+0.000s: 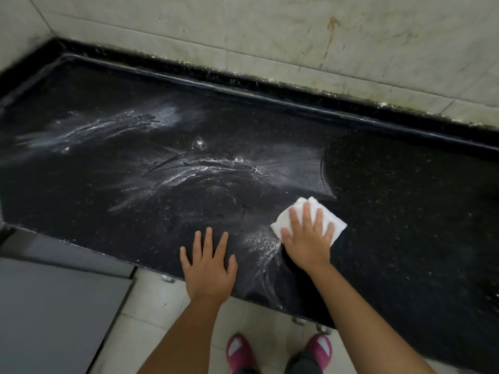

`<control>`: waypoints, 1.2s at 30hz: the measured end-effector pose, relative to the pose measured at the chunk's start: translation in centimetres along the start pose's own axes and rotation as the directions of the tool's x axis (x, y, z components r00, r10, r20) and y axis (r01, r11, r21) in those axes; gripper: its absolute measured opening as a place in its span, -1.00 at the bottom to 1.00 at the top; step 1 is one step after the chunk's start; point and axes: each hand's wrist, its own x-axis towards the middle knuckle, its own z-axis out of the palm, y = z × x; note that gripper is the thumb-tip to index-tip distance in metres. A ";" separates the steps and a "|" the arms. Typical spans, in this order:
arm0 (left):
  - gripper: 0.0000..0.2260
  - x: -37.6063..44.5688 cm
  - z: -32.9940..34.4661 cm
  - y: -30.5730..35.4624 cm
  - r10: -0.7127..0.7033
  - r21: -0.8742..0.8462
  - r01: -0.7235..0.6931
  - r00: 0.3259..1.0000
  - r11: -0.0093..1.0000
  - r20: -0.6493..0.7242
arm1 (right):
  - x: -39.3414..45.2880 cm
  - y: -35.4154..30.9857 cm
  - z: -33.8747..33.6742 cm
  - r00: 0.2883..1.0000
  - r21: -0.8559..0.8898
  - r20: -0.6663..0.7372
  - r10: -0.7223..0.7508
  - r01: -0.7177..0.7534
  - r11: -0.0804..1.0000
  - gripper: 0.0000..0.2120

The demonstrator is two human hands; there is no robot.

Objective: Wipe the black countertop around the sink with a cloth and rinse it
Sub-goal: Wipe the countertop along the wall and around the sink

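- Pressing flat, the right hand holds a folded white cloth under straight, spread fingers near the black countertop's front edge.
- The left hand rests open-palmed at that front edge, holding nothing; good bracing.
- White streaks run toward the left end; overlapping strokes should lift them.
- No sink shows, so rinsing waits.

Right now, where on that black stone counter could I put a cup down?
The dry right stretch of the black speckled countertop, between the folded white cloth and the tiled wall, is bare. The middle and left carry wet white smears; both hands occupy the front edge.
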 end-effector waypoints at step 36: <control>-0.36 -0.2 -1.1 -0.3 -0.024 -0.149 0.046 0.990 0.988 0.142 | -2.8 11.3 -2.1 0.942 0.081 -0.076 0.326 -0.320 0.944 -0.51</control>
